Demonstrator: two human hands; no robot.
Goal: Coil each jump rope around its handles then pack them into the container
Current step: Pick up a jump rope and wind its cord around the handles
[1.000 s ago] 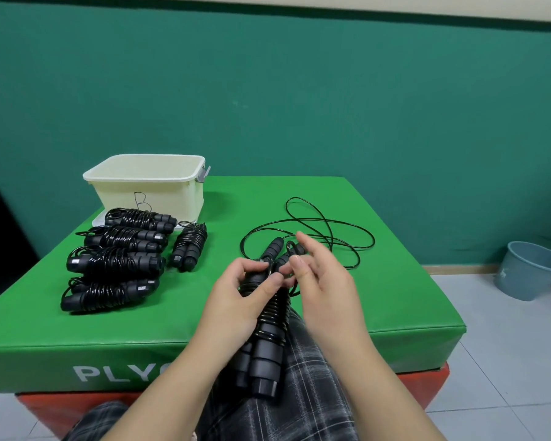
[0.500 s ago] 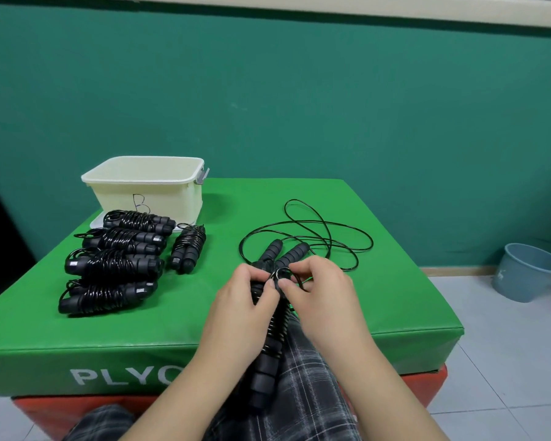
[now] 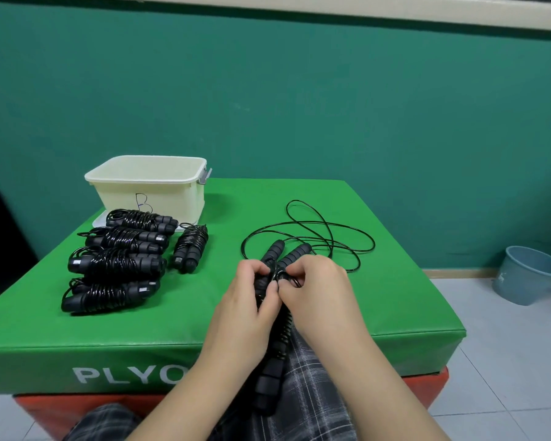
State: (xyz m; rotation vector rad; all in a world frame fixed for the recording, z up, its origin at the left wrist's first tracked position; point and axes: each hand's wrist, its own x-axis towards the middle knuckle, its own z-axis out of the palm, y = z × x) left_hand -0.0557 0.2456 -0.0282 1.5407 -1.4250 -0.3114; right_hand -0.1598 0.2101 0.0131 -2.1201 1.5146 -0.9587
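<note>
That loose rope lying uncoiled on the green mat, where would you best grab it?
Judging by its pose, take the loose rope by its two foam handles, which lie side by side. Come from the near side, closing around both together; the thin cord sprawls in loops behind them and would likely slip or tangle.

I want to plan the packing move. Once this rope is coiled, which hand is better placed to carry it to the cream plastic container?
Probably the left hand. The cream plastic container stands far left on the green padded box, and the left hand already grips the black coiled jump rope. The right hand would have to cross over.
</note>
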